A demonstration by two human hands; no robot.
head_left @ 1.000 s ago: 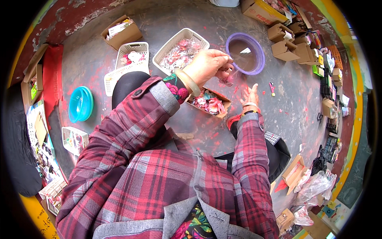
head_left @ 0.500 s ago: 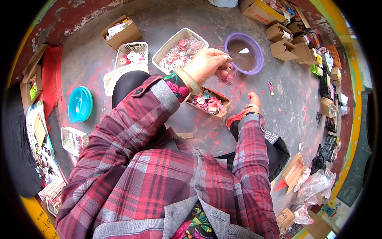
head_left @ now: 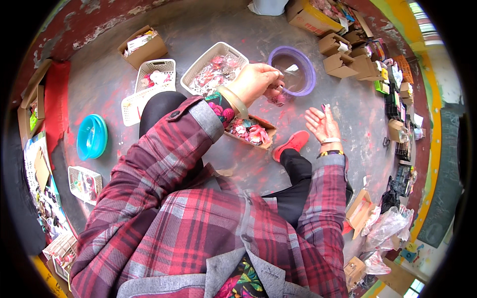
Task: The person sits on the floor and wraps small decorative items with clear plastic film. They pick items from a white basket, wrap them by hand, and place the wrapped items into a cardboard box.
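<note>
My left hand (head_left: 254, 82) reaches across my body and is shut on a small cluster of pink pieces (head_left: 276, 96), held just beside a purple bowl (head_left: 310, 79). Below that wrist lies a small cardboard box (head_left: 248, 133) of pink flower-like pieces. My right hand (head_left: 322, 124) hovers open and palm up with nothing in it, above a red shoe (head_left: 292, 143) and right of the box. A white basket (head_left: 202, 62) of pink and white pieces stands behind my left hand.
Two more white baskets (head_left: 158, 67) and a brown box (head_left: 144, 47) stand at the back left. A turquoise bowl (head_left: 92, 136) and a small tray (head_left: 84, 181) lie left. Cardboard boxes (head_left: 343, 62) and clear bags (head_left: 385, 226) crowd the right side.
My right hand has drawn back from my left hand, down and to the right, and now lies open. My left hand has stayed by the purple bowl.
</note>
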